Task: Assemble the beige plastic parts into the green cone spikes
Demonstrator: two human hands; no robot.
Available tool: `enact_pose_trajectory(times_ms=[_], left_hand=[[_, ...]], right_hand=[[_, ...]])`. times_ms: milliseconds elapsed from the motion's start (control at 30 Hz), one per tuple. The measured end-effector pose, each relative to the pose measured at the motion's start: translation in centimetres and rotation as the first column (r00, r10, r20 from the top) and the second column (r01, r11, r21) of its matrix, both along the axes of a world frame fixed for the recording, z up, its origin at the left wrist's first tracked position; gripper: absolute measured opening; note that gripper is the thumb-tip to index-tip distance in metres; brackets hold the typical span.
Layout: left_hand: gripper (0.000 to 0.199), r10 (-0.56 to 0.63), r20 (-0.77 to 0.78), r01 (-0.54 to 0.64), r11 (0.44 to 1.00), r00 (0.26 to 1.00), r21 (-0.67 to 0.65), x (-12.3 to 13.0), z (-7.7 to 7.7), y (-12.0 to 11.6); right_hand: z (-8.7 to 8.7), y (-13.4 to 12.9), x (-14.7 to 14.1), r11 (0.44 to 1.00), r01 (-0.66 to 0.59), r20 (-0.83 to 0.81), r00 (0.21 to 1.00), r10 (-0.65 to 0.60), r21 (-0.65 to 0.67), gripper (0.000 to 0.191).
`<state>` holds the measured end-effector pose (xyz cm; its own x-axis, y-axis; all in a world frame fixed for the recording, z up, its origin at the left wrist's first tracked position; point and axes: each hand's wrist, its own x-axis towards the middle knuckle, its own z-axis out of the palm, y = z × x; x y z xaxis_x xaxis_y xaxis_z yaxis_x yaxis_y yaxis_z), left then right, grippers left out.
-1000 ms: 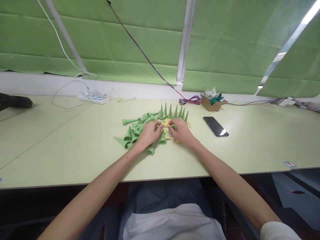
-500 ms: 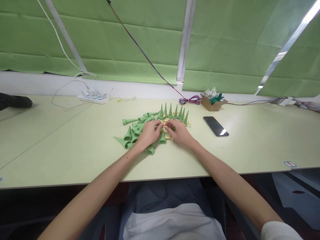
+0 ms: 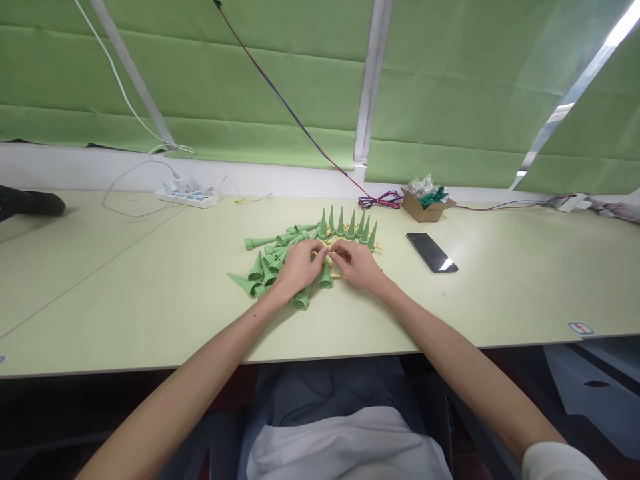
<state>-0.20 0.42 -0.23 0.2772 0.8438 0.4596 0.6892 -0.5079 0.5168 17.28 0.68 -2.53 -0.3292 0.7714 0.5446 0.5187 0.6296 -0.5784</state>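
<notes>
Upright green cones point(image 3: 341, 227) as landmark. Just nearer the person, small yellow pieces point(image 3: 336, 273) lay around the left hand point(image 3: 300, 264) and right hand point(image 3: 357, 262); each hand's thumb and fingertips were nearly pinched, any hold hidden. A stray knuckle could have toppled the close-set cones. Loose green cones point(image 3: 263, 243), left of them, crowded the left hand; phone point(image 3: 432, 253) right, well apart.
</notes>
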Motion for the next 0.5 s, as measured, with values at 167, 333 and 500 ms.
enact_pose_trajectory(times_ms=[167,333,500], left_hand=[[0.018,0.006,0.089,-0.013,0.997,0.996,0.077,0.09,0.31,-0.27],[0.014,-0.016,0.080,0.014,1.000,0.997,0.027,0.36,0.60,-0.70],[0.016,-0.081,-0.034,0.079,0.996,0.996,-0.045,0.44,0.43,-0.79]], right_hand=[[-0.01,0.15,0.11,0.996,0.083,-0.016,0.996,-0.084,-0.016,0.014],[0.01,0.23,0.22,0.990,0.138,-0.028,0.990,-0.138,-0.023,0.017],[0.15,0.16,0.18,0.985,0.169,-0.012,0.986,-0.169,-0.023,0.018]])
